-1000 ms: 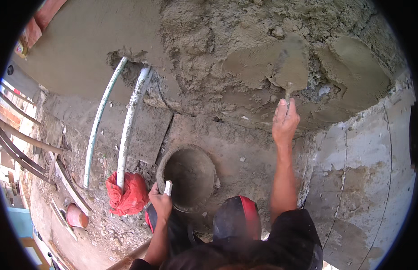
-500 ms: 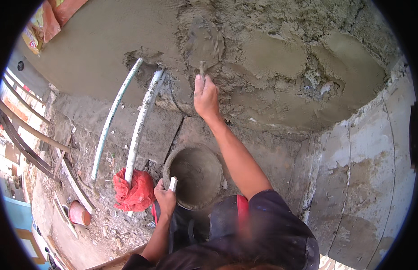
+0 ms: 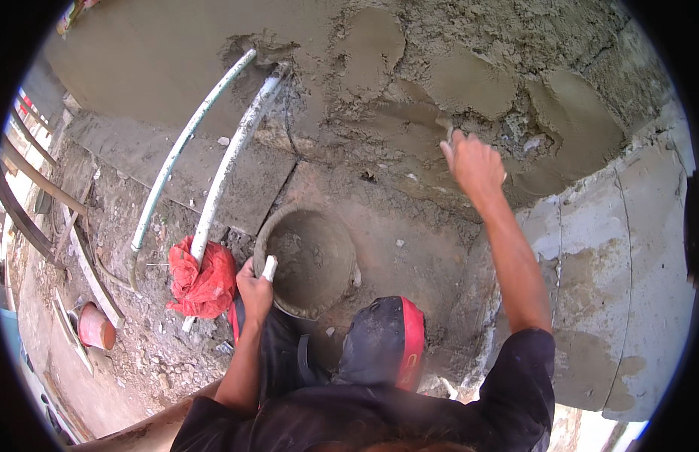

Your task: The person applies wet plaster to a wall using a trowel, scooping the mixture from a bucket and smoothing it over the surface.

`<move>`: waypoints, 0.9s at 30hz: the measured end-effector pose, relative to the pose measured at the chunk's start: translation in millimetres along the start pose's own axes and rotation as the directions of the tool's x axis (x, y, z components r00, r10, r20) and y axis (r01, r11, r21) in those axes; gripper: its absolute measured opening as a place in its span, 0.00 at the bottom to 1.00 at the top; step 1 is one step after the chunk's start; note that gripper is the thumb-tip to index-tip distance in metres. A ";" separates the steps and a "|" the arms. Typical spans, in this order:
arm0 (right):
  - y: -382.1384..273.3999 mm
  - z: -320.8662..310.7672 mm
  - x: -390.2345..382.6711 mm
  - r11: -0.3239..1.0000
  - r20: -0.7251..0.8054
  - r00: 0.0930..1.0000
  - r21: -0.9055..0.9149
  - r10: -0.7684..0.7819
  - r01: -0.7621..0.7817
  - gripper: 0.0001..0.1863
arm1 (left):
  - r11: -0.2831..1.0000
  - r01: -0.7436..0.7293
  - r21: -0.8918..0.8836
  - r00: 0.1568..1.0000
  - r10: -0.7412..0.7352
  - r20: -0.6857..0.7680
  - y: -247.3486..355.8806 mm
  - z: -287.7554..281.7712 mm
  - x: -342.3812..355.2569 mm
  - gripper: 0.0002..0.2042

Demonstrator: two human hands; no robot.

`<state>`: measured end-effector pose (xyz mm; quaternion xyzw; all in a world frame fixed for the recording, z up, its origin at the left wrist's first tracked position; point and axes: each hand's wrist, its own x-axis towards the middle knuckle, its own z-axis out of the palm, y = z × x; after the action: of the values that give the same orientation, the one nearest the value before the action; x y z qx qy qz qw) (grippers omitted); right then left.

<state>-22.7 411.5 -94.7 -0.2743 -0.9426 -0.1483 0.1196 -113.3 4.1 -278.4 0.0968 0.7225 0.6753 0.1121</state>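
My right hand is closed around the handle of a trowel, whose mortar-coloured blade lies against the wet mortar wall and hardly stands out from it. My left hand grips the left rim of a round bucket between my legs. At its thumb is a white piece, perhaps a wrapping. Grey mortar coats the bucket's inside and lies in its bottom. Just right of the trowel, a rough hollow breaks the mortar.
Two pale pipes come out of a hole in the wall, left of the bucket. A red plastic bag wraps the lower end of one. Further left lie a small reddish bucket and wooden strips. A grey panel wall stands at right.
My right hand has swept the trowel right and down across the wall, from above the bucket to beside the hollow. The left hand stays on the bucket; the view has shifted.
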 end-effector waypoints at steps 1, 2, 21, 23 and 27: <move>3.5 -14.5 7.7 1.000 0.006 1.000 0.018 -0.004 0.004 0.20 | 0.999 -0.036 -0.031 0.999 0.035 -0.015 2.3 2.5 7.6 0.07; 5.0 -17.1 5.3 0.999 -0.028 0.999 0.047 0.021 -0.019 0.20 | 0.995 -0.078 -0.062 0.997 0.077 -0.029 3.3 2.6 14.5 0.07; -143.2 148.7 29.3 0.334 0.018 0.946 0.933 0.324 -0.132 0.25 | 0.985 0.063 -0.161 0.990 -0.082 -0.115 -19.8 -23.8 -1.1 0.09; -158.6 158.1 39.7 0.463 -0.152 0.921 0.886 0.358 -0.034 0.25 | 0.988 0.054 -0.142 0.995 -0.065 -0.076 -14.5 -17.5 1.5 0.08; -156.3 157.7 40.6 0.659 -0.136 0.941 0.744 0.311 -0.110 0.24 | 0.993 0.078 -0.092 0.996 -0.081 -0.029 -24.3 -17.3 9.4 0.08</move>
<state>-165.0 359.6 -262.0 -0.2912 -0.8618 0.2189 0.3531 -127.1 -11.3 -301.9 0.0515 0.6961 0.7039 0.1315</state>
